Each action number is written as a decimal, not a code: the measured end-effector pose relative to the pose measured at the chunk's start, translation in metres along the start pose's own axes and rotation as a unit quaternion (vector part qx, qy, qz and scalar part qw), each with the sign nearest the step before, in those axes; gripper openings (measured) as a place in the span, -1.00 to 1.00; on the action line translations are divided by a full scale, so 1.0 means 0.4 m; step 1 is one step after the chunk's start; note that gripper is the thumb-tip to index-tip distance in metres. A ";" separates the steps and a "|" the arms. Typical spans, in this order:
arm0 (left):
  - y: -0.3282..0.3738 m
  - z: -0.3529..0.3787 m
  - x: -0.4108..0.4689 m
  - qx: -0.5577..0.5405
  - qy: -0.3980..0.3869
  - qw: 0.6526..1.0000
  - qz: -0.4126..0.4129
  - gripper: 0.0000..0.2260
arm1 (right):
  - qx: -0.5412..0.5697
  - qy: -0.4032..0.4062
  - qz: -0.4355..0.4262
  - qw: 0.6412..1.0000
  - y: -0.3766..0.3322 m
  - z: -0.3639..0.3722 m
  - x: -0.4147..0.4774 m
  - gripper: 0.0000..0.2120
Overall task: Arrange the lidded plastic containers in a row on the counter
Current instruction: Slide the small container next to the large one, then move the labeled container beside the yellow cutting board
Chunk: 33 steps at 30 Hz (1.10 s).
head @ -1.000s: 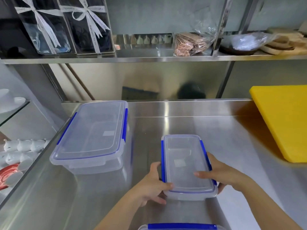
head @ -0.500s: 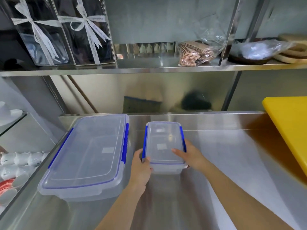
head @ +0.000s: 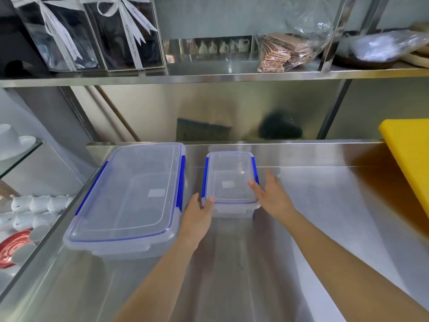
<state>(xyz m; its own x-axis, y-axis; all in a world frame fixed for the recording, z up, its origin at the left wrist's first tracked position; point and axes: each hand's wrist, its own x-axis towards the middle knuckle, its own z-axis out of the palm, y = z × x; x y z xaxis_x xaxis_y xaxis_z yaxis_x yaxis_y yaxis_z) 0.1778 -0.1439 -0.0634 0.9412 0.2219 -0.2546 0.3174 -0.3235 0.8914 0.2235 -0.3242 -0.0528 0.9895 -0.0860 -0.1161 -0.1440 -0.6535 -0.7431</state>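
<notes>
Two clear lidded plastic containers with blue side clips stand side by side at the back of the steel counter (head: 325,217). The large container (head: 130,196) is on the left, the small container (head: 229,177) just right of it with a narrow gap between them. My left hand (head: 197,214) grips the small container's near left corner, thumb on the lid. My right hand (head: 271,196) is at its near right side with fingers spread, the thumb just over the lid edge.
A thick yellow cutting board (head: 411,154) lies at the counter's right edge. A steel shelf (head: 209,75) overhead carries ribboned boxes and bagged items. Past the left edge, lower down, sit white cups (head: 34,205) and a red plate (head: 14,247).
Both hands carried the small container from the counter's near middle to the back, beside the large one. My right hand has since opened and come off its side.
</notes>
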 end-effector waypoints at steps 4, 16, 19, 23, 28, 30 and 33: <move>-0.015 -0.038 -0.107 0.032 -0.039 0.999 0.010 -0.49 | -0.034 -0.020 -0.037 0.999 0.002 -0.051 -0.125 -0.37; -0.148 -0.111 -0.460 0.108 -0.199 0.974 0.029 -0.47 | -0.021 -0.206 -0.045 0.977 0.114 -0.112 -0.484 -0.41; -0.176 -0.115 -0.493 0.142 -0.238 0.961 0.011 -0.42 | -0.049 -0.281 -0.045 0.957 0.126 -0.124 -0.544 -0.43; -0.193 -0.110 -0.506 0.144 -0.260 0.955 -0.010 -0.61 | -0.063 -0.331 -0.037 0.941 0.131 -0.116 -0.589 -0.49; -0.210 -0.116 -0.499 0.161 -0.235 0.958 -0.029 -0.50 | -0.057 -0.311 -0.057 0.947 0.131 -0.106 -0.606 -0.59; -0.207 -0.102 -0.507 0.147 -0.166 0.975 -0.005 -0.57 | -0.047 -0.293 -0.057 0.953 0.141 -0.103 -0.611 -0.61; -0.179 -0.064 -0.514 0.142 -0.076 0.985 0.061 -0.66 | -0.037 -0.257 -0.040 0.965 0.152 -0.100 -0.616 -0.61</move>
<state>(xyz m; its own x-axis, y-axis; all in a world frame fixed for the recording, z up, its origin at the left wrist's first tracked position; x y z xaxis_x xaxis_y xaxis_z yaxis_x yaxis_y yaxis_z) -0.0413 -0.1430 -0.0653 0.9741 0.0315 -0.2240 0.1992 -0.5886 0.7835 -0.0286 -0.3728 -0.0432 0.8576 0.3390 -0.3868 -0.0476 -0.6966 -0.7159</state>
